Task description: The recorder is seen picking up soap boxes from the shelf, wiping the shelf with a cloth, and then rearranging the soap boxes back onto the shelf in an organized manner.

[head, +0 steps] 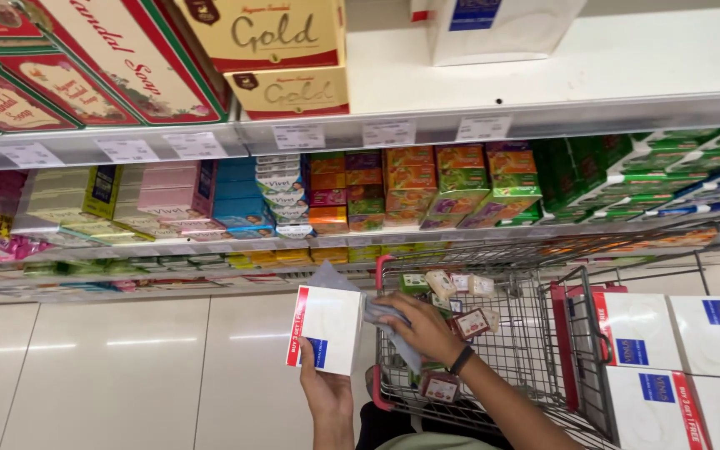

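Observation:
My left hand (pixel 324 390) holds a white box (pixel 327 327) with a red stripe and a blue patch, gripping it from below. My right hand (pixel 420 327), with a dark band on the wrist, presses a grey cloth (pixel 393 333) against the box's right side. Both hands are in front of a metal shopping cart (pixel 527 333) with red trim.
The cart holds small soap packets (pixel 452 287) in front and several white boxes (pixel 677 350) of the same kind at right. Shelves (pixel 393 133) above carry stacked soap boxes in many colours. A pale tiled floor (pixel 110 367) lies at lower left.

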